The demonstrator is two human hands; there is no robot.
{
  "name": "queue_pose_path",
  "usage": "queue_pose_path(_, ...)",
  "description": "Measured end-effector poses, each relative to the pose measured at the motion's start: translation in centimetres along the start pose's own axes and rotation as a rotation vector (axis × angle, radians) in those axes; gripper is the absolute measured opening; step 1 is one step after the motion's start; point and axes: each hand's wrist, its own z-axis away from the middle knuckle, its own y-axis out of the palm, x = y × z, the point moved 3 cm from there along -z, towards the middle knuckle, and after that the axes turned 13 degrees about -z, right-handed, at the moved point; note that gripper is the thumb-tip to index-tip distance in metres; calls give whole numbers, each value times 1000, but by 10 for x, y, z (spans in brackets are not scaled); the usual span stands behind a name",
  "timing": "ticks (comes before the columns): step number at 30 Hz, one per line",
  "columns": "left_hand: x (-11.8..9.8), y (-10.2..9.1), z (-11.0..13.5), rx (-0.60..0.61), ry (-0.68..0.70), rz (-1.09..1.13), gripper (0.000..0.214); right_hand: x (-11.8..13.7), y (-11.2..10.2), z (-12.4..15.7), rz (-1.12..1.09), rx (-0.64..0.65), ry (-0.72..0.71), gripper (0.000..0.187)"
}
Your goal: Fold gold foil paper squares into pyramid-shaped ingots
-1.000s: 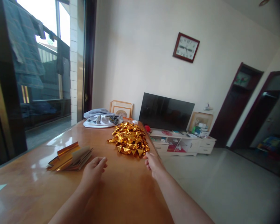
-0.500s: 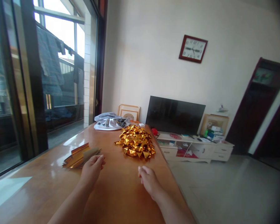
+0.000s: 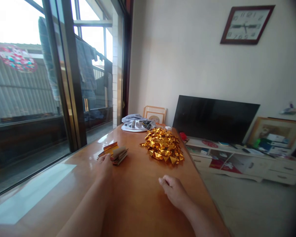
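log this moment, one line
left hand: touching gold foil sheet stack | right hand: free, nearest folded gold foil pile

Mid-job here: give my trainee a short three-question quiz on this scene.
1. Which hand touches the stack of gold foil sheets?
2. True or false: the pile of folded gold foil pieces lies on the wooden table.
3. What hangs on the wall above the dark TV screen?

Key: 1. left hand; 2. true; 3. clock.
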Motion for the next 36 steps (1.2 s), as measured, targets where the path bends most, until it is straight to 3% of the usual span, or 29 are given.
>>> queue_pose_path(5, 4, -1, -2, -70, 31, -92, 39, 3, 0, 1, 24, 14, 6, 40)
queue_pose_path(14, 0, 6, 0, 8, 130, -214, 50, 14, 0, 3, 123, 46, 14, 35)
queue_pose_path(22, 2, 5, -2, -11, 98, -240, 41, 19, 0, 6, 147, 58, 34, 30)
queue_pose_path(36, -21, -2, 16, -65, 36, -114, 18, 12, -1, 6, 123, 84, 18, 30)
